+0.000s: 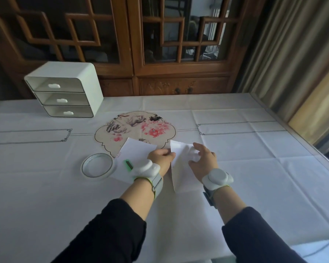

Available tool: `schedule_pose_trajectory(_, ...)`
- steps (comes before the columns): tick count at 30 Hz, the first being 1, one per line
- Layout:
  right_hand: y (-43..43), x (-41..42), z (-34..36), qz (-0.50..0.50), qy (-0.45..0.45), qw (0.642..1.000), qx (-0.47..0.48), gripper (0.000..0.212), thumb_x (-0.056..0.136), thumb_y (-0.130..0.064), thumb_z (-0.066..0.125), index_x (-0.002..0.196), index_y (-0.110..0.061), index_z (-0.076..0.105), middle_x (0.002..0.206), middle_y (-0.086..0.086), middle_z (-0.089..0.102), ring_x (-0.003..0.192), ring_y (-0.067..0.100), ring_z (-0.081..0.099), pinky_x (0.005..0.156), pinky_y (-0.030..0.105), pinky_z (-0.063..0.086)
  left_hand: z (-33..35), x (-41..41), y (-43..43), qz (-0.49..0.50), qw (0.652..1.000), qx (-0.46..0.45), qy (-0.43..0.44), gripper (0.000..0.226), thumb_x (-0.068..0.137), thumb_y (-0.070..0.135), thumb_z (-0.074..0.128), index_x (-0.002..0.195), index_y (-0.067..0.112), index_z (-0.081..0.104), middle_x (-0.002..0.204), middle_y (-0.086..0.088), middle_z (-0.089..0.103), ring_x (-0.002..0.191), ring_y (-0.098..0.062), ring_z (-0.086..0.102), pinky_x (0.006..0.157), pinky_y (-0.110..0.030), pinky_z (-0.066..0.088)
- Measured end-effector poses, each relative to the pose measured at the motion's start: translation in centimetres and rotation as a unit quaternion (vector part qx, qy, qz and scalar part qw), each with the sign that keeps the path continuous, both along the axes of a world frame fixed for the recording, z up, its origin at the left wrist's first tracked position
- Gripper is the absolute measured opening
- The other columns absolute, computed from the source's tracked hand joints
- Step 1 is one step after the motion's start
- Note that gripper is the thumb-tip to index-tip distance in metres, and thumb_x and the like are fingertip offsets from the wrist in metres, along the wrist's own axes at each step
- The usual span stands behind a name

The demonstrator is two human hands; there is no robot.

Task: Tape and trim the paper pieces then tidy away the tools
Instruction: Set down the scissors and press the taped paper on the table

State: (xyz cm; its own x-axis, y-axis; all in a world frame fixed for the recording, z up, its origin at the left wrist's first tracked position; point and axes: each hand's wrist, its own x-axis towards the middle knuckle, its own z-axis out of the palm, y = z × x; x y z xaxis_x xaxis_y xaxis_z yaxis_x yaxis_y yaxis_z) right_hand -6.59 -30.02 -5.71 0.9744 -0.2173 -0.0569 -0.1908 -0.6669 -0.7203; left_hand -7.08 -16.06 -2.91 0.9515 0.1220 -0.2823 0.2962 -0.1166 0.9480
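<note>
Your dark sleeves fill the bottom of the view, so start there and sweep from the left: the drawer unit (65, 90) sits at the back of the desk (235, 168), all three drawers closed, then the tape roll (97, 165) lies flat with a green-tipped tool (128, 164) just beside it. Your left hand (160, 158) has its fingers (170, 154) pinching the edge of the left paper piece (136, 150), which overlaps the painted fan motif (135, 128). Your right hand (202, 162) is spread flat on the right paper piece (180, 168). Thin paper like this looks floppy and slidey, so I'd grip near the meeting edges and keep it pressed down.
</note>
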Motion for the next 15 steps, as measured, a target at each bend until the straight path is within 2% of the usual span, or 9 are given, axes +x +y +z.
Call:
schedule_pose_trajectory(2, -0.1, 0.0, 0.1, 0.004, -0.009, 1.000, 0.005, 0.061, 0.084, -0.007, 0.058, 0.140, -0.024, 0.040, 0.136, -0.002, 0.049, 0.127, 0.023, 0.037, 0.096, 0.033, 0.042, -0.3, 0.3, 0.0, -0.007, 0.999, 0.043, -0.008, 0.030, 0.088, 0.019, 0.059, 0.115, 0.006, 0.064, 0.095, -0.008, 0.067, 0.077, -0.016, 0.056, 0.075, -0.018, 0.040)
schedule_pose_trajectory(3, -0.2, 0.0, 0.2, 0.000, -0.020, 1.000, 0.013, 0.061, 0.084, -0.009, 0.060, 0.140, -0.023, 0.041, 0.136, 0.000, 0.049, 0.125, 0.025, 0.040, 0.097, 0.035, 0.043, -0.3, 0.3, 0.1, -0.005, 0.998, 0.055, -0.012, 0.029, 0.088, 0.020, 0.059, 0.113, 0.007, 0.064, 0.094, -0.006, 0.067, 0.078, -0.015, 0.057, 0.074, -0.017, 0.040)
schedule_pose_trajectory(6, -0.4, 0.2, 0.9, -0.046, -0.052, 0.994, 0.090, 0.059, 0.085, -0.020, 0.066, 0.138, -0.020, 0.041, 0.127, 0.003, 0.054, 0.117, 0.026, 0.048, 0.098, 0.041, 0.043, -0.3, 0.1, 0.3, 0.004, 0.998, 0.049, -0.034, 0.021, 0.088, 0.019, 0.058, 0.104, 0.009, 0.066, 0.077, 0.002, 0.062, 0.059, -0.001, 0.055, 0.057, -0.012, 0.042)
schedule_pose_trajectory(8, -0.5, 0.3, 1.7, -0.072, -0.046, 0.986, 0.146, 0.052, 0.087, -0.029, 0.063, 0.135, -0.019, 0.045, 0.111, 0.001, 0.059, 0.106, 0.025, 0.056, 0.089, 0.035, 0.047, 0.0, -0.1, 0.6, 0.006, 0.998, 0.045, -0.042, 0.019, 0.086, 0.019, 0.060, 0.100, 0.009, 0.068, 0.071, 0.004, 0.059, 0.057, -0.005, 0.049, 0.057, -0.017, 0.039)
schedule_pose_trajectory(11, -0.1, 0.2, 2.5, -0.085, -0.044, 0.981, 0.167, 0.035, 0.089, -0.035, 0.059, 0.116, -0.011, 0.058, 0.095, 0.006, 0.066, 0.089, 0.028, 0.063, 0.072, 0.030, 0.047, 0.6, -0.5, 1.1, 0.000, 0.999, 0.042, -0.033, 0.013, 0.084, 0.020, 0.061, 0.090, 0.011, 0.069, 0.073, 0.000, 0.061, 0.061, -0.013, 0.050, 0.059, -0.023, 0.039)
schedule_pose_trajectory(13, 0.4, 0.0, 2.8, -0.092, -0.062, 0.979, 0.173, 0.029, 0.089, -0.034, 0.059, 0.103, -0.008, 0.061, 0.089, 0.009, 0.066, 0.082, 0.028, 0.062, 0.064, 0.028, 0.045, 1.1, -0.7, 1.5, 0.002, 0.999, 0.046, -0.030, 0.018, 0.083, 0.024, 0.063, 0.081, 0.007, 0.067, 0.071, -0.004, 0.059, 0.064, -0.018, 0.049, 0.060, -0.024, 0.038)
schedule_pose_trajectory(15, 0.8, -0.4, 3.2, -0.088, -0.073, 0.978, 0.173, 0.025, 0.089, -0.031, 0.059, 0.094, -0.007, 0.061, 0.078, 0.004, 0.060, 0.072, 0.024, 0.055, 0.058, 0.026, 0.040, 1.4, -0.9, 1.9, 0.013, 0.998, 0.055, -0.037, 0.027, 0.084, 0.030, 0.063, 0.067, 0.008, 0.060, 0.061, -0.003, 0.051, 0.058, -0.017, 0.044, 0.057, -0.024, 0.036)
